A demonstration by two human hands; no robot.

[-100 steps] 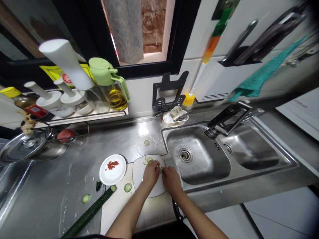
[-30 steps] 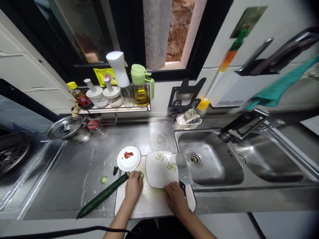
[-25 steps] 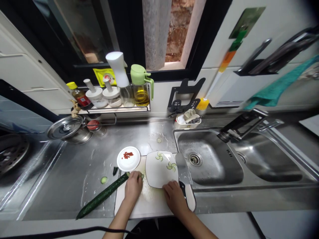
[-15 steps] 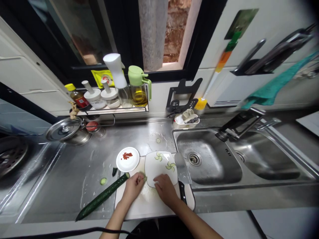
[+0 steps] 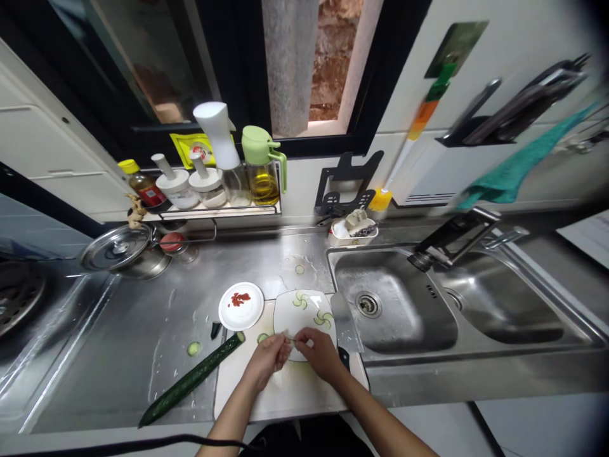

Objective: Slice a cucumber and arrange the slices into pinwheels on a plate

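My left hand (image 5: pixel 269 357) and my right hand (image 5: pixel 320 353) meet over the near edge of a white square plate (image 5: pixel 281 312). Pinched between their fingertips is a small, thin cucumber slice (image 5: pixel 292 341), mostly covered by the fingers. Two pinwheel shapes of cut cucumber (image 5: pixel 301 300) lie on the plate. Beneath it is a white cutting board (image 5: pixel 238 387), with another cucumber slice (image 5: pixel 262 337) just beyond my left hand. A long cucumber (image 5: pixel 190 383) with one cut end rests partly on the board's left edge. The cleaver (image 5: pixel 348 322) lies right of the plate, its handle partly hidden.
A round white plate (image 5: pixel 257 298) holds chopped red bits. Cucumber scraps (image 5: pixel 193 348) lie on the steel counter (image 5: pixel 143 330). To the right is a double sink (image 5: pixel 394 311) with a faucet (image 5: pixel 457 241). A seasoning rack (image 5: pixel 223 211) and a lidded pot (image 5: pixel 143 254) stand behind.
My left hand has moved right, from the plate's left edge, to meet my right hand. Both now pinch the slice, and a cucumber slice on the board has come into view.
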